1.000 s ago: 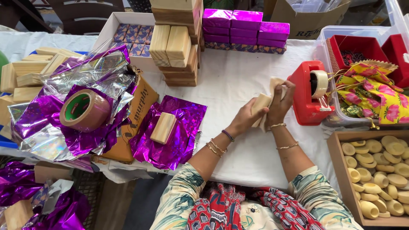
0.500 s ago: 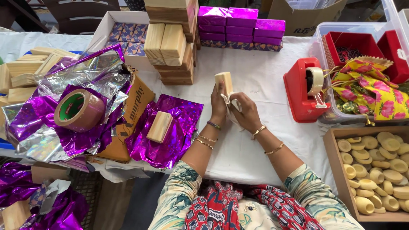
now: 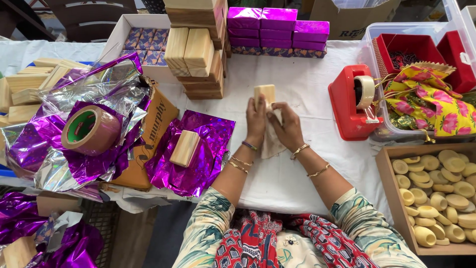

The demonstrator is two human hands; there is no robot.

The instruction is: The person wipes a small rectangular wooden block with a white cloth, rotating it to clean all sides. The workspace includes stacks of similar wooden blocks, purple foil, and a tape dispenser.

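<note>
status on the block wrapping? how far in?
Done: purple wrapped boxes stacked at the back. In hand: left hand and right hand hold a bare wooden block with a cloth. Left: one block lying unwrapped on purple foil, plus stacked bare blocks.

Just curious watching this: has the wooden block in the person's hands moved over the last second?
Yes. The wooden block moved left, away from the red tape dispenser toward the block stack.

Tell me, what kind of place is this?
Probably a small gift-packing workshop. Stacked wooden blocks, purple foil sheets, wrapped purple boxes and a red tape dispenser crowd the cloth-covered table.
</note>
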